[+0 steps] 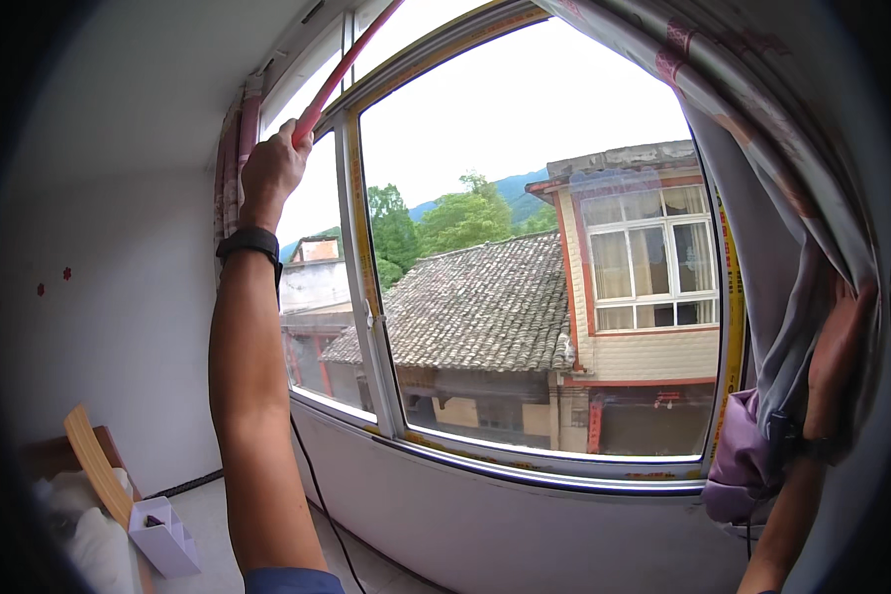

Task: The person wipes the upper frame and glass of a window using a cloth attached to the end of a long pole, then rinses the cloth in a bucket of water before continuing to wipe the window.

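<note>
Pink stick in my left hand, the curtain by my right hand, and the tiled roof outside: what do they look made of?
Pink stick: probably plastic or coated metal; it looks smooth and evenly coloured. Curtain: cloth, perhaps slightly satiny, as it hangs in soft folds with a reddish pattern. Tiled roof: likely fired clay, matt and weathered, with rows of small greyish pieces.

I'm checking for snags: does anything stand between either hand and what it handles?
Nothing visible does. The left hand grips the red stick directly; the right hand, partly hidden, is against the curtain.
</note>
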The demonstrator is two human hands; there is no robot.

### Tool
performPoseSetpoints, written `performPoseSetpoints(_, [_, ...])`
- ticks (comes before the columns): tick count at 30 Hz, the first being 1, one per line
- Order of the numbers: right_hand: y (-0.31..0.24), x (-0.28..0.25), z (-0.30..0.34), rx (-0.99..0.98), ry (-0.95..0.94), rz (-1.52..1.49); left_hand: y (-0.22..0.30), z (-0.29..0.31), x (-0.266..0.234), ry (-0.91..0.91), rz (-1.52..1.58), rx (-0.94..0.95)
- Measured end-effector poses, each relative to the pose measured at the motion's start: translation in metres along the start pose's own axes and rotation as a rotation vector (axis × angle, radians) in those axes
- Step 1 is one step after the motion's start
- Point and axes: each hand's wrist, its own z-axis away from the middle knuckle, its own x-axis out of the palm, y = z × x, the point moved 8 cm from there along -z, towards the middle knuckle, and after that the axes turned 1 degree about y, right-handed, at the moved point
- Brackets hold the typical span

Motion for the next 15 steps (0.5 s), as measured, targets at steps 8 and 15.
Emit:
performPoseSetpoints(8, [0.008,0.034,0.029,-0.011,0.064,-0.026,-0.085,0.043,0.061,-0.008,0.014,-0.091])
performPoseSetpoints(15, [0.025,0.101,0.087,0.163,0.075,-0.224,-0.173,0.099,0.123,-0.067,-0.026,-0.181])
